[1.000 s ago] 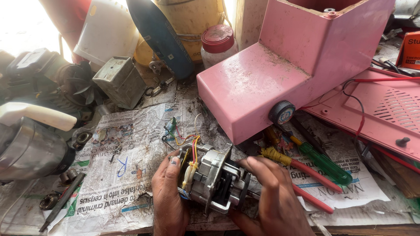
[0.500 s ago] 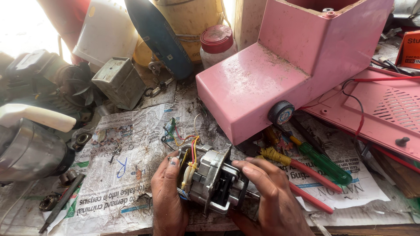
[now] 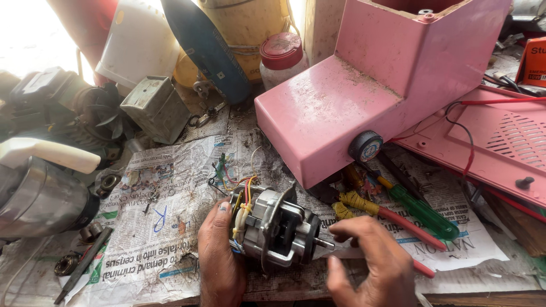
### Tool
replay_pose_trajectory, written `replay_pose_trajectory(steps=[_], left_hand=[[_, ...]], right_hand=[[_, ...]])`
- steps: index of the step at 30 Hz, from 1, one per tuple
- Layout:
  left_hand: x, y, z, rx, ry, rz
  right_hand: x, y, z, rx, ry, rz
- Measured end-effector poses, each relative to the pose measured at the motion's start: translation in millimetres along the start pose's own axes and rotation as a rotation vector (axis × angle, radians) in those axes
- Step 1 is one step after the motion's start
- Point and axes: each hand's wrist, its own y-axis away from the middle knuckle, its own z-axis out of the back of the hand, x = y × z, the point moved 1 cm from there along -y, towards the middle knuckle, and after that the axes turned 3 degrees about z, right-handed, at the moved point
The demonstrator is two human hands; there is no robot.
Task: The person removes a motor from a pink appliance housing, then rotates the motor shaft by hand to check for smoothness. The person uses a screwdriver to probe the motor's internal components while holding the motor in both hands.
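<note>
A grey metal electric motor [image 3: 278, 227] with coloured wires [image 3: 242, 196] lies on its side on newspaper [image 3: 159, 227] near the bench's front edge. My left hand [image 3: 219, 256] grips its left, wired end. My right hand [image 3: 375, 261] hovers just right of the motor's shaft [image 3: 325, 243], fingers apart, holding nothing. A pink appliance housing [image 3: 364, 91] with a black knob [image 3: 365, 146] stands behind the motor.
Screwdrivers with yellow, red and green handles [image 3: 398, 210] lie right of the motor. A pink vented panel [image 3: 506, 148] is at the right. A steel jar with a white handle [image 3: 40, 187], a jar with a red lid [image 3: 281, 57] and old parts crowd the left and back.
My right hand has let go of the motor's right end and pulled back to the right, baring the shaft. The left hand stays on the motor.
</note>
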Motion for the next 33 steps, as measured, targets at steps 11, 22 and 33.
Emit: replay_pose_trajectory(steps=[11,22,33], left_hand=[[-1,0,-2,-0.01,0.002,-0.007],[-1,4,-2,0.016,0.018,-0.01],[0,3,0,0.013,0.055,0.0]], right_hand=[[19,-11,-1,-0.042,0.096,0.109],[1,-7,-7,0.112,0.261,-0.001],[25,-10,-2,-0.103,0.134,0.188]])
